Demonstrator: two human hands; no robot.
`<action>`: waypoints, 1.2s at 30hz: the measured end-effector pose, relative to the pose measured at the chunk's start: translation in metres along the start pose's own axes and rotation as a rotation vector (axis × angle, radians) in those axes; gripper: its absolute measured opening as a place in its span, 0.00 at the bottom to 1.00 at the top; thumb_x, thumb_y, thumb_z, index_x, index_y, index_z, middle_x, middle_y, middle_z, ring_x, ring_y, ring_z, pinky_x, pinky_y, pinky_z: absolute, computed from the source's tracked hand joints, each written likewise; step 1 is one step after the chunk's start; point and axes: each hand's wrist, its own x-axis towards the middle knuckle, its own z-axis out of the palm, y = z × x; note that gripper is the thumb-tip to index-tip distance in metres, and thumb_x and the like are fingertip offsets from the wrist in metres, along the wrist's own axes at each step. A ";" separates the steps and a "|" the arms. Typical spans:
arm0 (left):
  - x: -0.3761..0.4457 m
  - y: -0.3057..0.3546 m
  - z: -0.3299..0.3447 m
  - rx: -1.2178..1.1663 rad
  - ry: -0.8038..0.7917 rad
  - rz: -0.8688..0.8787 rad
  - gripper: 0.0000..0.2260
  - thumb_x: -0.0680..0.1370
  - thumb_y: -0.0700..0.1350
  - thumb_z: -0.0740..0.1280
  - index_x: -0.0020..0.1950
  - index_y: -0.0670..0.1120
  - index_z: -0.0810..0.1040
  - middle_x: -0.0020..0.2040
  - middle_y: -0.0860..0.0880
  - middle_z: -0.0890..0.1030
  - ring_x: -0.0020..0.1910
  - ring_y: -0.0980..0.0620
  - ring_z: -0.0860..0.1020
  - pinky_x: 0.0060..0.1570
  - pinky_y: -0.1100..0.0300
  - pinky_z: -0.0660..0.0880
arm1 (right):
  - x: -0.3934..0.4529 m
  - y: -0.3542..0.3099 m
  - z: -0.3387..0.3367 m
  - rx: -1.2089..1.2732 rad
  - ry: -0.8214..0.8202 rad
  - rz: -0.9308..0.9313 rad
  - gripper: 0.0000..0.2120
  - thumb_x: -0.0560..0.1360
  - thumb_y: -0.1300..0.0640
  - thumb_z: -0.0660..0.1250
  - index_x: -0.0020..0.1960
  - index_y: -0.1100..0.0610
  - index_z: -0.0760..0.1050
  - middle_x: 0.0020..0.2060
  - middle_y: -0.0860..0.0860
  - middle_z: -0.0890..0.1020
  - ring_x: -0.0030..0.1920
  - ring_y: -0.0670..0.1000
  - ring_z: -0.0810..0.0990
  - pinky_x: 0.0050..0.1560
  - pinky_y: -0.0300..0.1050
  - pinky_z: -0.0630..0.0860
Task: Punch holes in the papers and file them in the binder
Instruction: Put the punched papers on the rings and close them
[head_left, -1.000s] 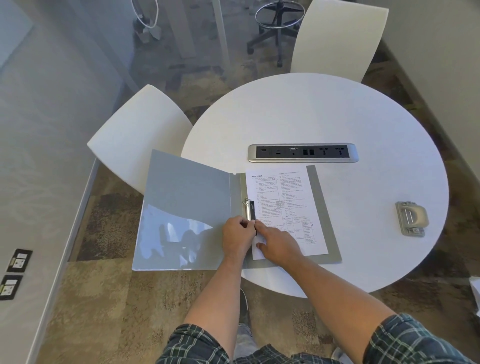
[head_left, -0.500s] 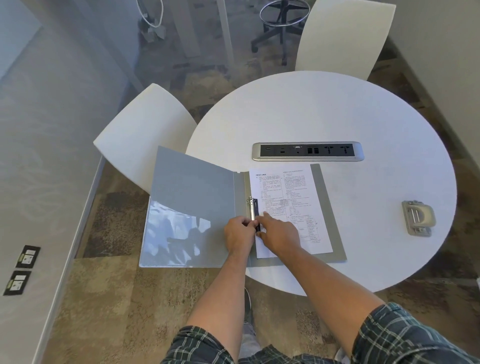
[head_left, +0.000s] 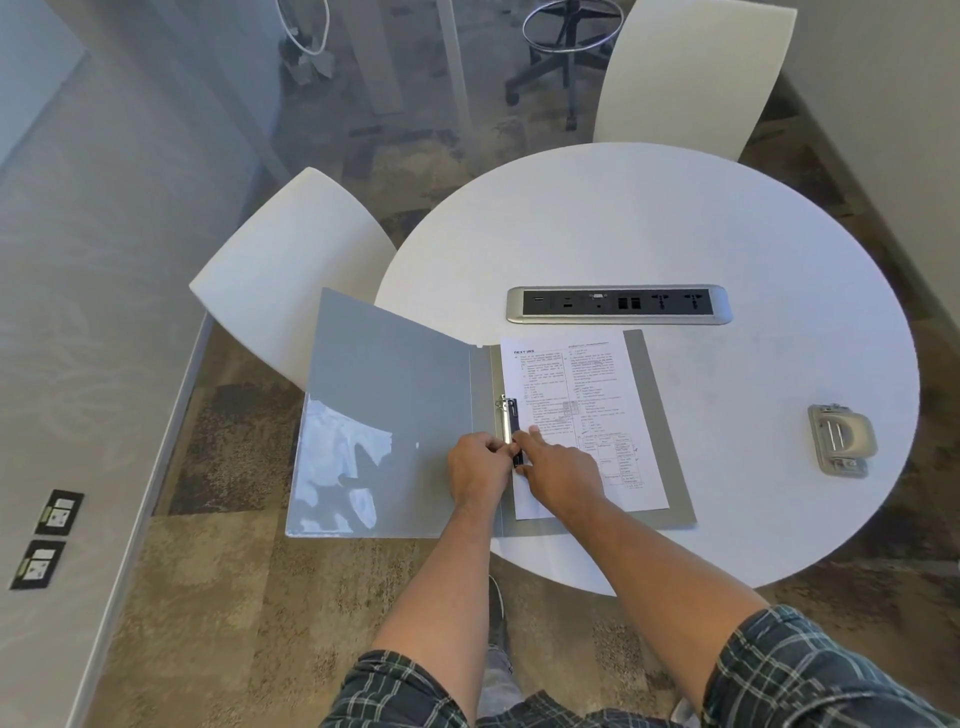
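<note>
A grey binder (head_left: 395, 395) lies open at the near left edge of the round white table (head_left: 701, 249); its front cover hangs out past the table's rim. Printed papers (head_left: 582, 405) lie on its right half, threaded on the metal ring clip (head_left: 508, 415) at the spine. My left hand (head_left: 480, 470) pinches the lower end of that clip from the left. My right hand (head_left: 558, 470) rests on the papers with its fingers against the same end of the clip. A grey hole punch (head_left: 840, 439) sits alone at the table's right side.
A silver power and socket strip (head_left: 618, 305) is set into the table just beyond the binder. Two white chairs stand close, one (head_left: 291, 270) at the left beside the binder cover, one (head_left: 691, 73) at the far side. A glass wall runs along the left.
Both hands stay at the lower end of the ring clip with only small finger shifts. The camera view has drifted slightly; binder, papers and punch have not moved.
</note>
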 end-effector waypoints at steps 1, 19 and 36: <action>0.000 0.000 0.000 0.004 -0.002 -0.007 0.08 0.74 0.50 0.76 0.40 0.47 0.86 0.35 0.50 0.85 0.37 0.50 0.83 0.38 0.54 0.82 | 0.000 0.000 -0.001 -0.006 0.013 0.000 0.17 0.85 0.50 0.61 0.72 0.47 0.64 0.71 0.51 0.78 0.44 0.59 0.86 0.38 0.50 0.78; -0.004 0.004 -0.002 0.021 -0.002 -0.045 0.09 0.72 0.49 0.78 0.37 0.46 0.84 0.33 0.50 0.83 0.36 0.48 0.83 0.36 0.54 0.81 | 0.005 -0.004 -0.010 -0.126 0.034 0.027 0.18 0.85 0.54 0.57 0.75 0.51 0.63 0.46 0.55 0.85 0.42 0.58 0.85 0.37 0.47 0.74; -0.011 0.013 -0.009 0.167 -0.063 0.015 0.07 0.76 0.47 0.73 0.41 0.46 0.85 0.36 0.49 0.84 0.35 0.50 0.80 0.33 0.61 0.74 | 0.006 -0.004 -0.005 -0.097 0.001 0.098 0.21 0.85 0.53 0.59 0.77 0.52 0.62 0.47 0.55 0.86 0.44 0.57 0.85 0.41 0.49 0.79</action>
